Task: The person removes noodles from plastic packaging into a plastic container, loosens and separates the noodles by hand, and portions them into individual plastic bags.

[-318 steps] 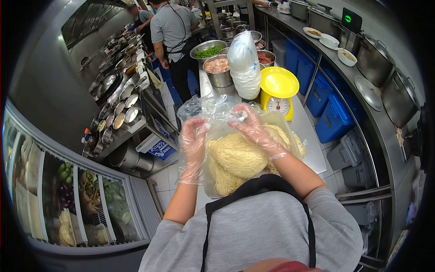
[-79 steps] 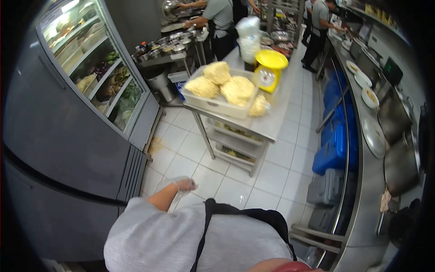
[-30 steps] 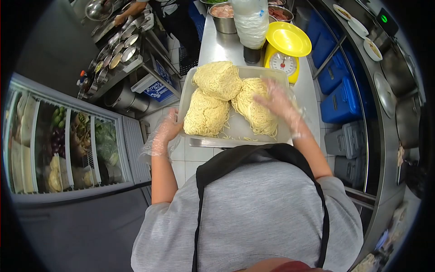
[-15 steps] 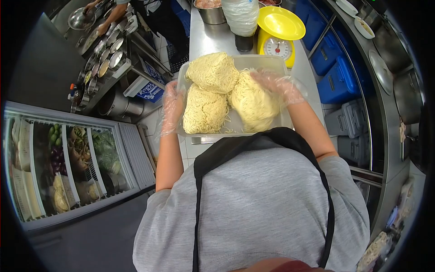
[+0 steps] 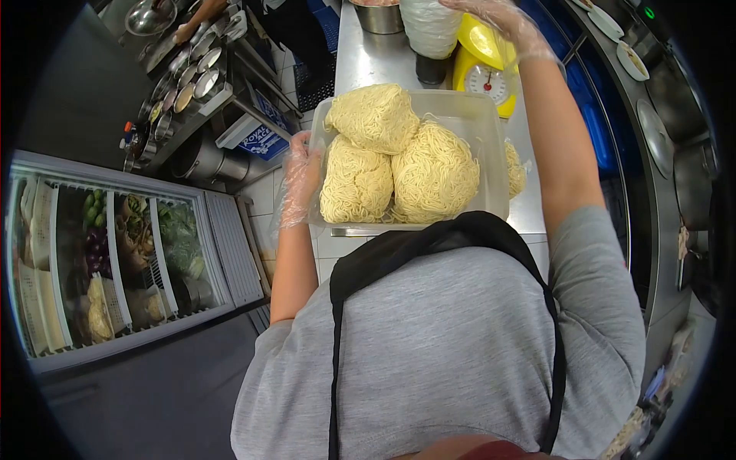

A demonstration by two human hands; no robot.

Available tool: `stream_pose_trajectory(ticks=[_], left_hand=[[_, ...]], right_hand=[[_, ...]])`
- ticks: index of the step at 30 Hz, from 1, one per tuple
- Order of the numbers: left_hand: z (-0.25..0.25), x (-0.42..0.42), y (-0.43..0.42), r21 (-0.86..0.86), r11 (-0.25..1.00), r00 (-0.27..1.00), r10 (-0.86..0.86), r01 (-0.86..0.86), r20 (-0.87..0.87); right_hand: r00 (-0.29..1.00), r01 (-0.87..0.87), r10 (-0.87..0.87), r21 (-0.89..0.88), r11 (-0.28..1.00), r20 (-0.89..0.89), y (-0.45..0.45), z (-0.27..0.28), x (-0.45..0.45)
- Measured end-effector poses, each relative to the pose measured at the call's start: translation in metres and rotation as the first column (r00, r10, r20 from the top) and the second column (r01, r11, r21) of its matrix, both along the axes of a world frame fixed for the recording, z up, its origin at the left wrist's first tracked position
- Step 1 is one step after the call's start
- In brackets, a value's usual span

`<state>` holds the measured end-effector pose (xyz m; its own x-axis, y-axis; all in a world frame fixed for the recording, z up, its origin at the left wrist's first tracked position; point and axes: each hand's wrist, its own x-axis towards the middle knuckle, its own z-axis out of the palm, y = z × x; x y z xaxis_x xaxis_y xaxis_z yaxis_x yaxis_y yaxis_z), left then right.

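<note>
A translucent plastic container [image 5: 494, 153] holds three bundles of pale yellow noodles [image 5: 437, 172], one at the back left and two in front. My left hand [image 5: 299, 184], in a clear disposable glove, grips the container's left wall. Also gloved, my right hand [image 5: 502, 23] is stretched forward over the yellow kitchen scale [image 5: 484, 80], its fingers extended toward a white plastic-wrapped stack [image 5: 429, 31]. No object shows in that hand. More noodles [image 5: 515, 170] lie on the steel table just right of the container.
The steel table [image 5: 360, 65] runs away from me, with a metal pot [image 5: 379, 17] at its far end. An open-topped chiller [image 5: 138, 261] with vegetables is on the left. Another person's arm [image 5: 201, 19] is over a counter of metal containers. Pots line the right.
My right hand has left the noodle bundle in the container and moved forward over the scale. My left hand stays on the container's wall. Noodles right of the container are now visible.
</note>
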<state>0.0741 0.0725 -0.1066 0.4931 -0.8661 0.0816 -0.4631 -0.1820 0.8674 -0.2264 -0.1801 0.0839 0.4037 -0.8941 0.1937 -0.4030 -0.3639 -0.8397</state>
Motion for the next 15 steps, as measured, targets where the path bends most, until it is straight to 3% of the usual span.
stream_pose_trajectory(ticks=[2, 3, 5, 8, 10, 15], left_hand=[[0.005, -0.004, 0.001, 0.019, 1.000, 1.000, 0.010, -0.009, -0.028], [0.007, -0.005, 0.001, 0.029, 1.000, 0.998, 0.002, 0.000, -0.060], [0.010, -0.005, 0.002, 0.043, 0.999, 0.995, 0.002, 0.002, -0.095], [0.009, -0.003, 0.000, 0.131, 0.991, 0.999, -0.023, 0.028, -0.040], [0.005, -0.003, -0.001, 0.034, 0.999, 0.999, -0.001, 0.000, 0.042], [0.021, -0.014, 0.002, 0.100, 0.995, 0.996, -0.015, 0.023, -0.083]], right_hand=[[0.973, -0.211, 0.232, -0.413, 0.886, 0.001, -0.046, -0.040, 0.014], [0.971, -0.218, 0.239, -0.415, 0.883, 0.000, -0.057, -0.048, 0.022], [0.990, -0.134, 0.087, -0.511, 0.849, -0.115, -0.069, -0.061, 0.036], [0.971, -0.104, -0.008, -0.451, 0.886, -0.240, -0.070, -0.069, 0.046], [0.957, -0.096, -0.038, -0.435, 0.895, -0.289, -0.061, -0.067, 0.055], [0.963, -0.047, -0.082, -0.457, 0.888, -0.258, -0.050, -0.061, 0.064]])
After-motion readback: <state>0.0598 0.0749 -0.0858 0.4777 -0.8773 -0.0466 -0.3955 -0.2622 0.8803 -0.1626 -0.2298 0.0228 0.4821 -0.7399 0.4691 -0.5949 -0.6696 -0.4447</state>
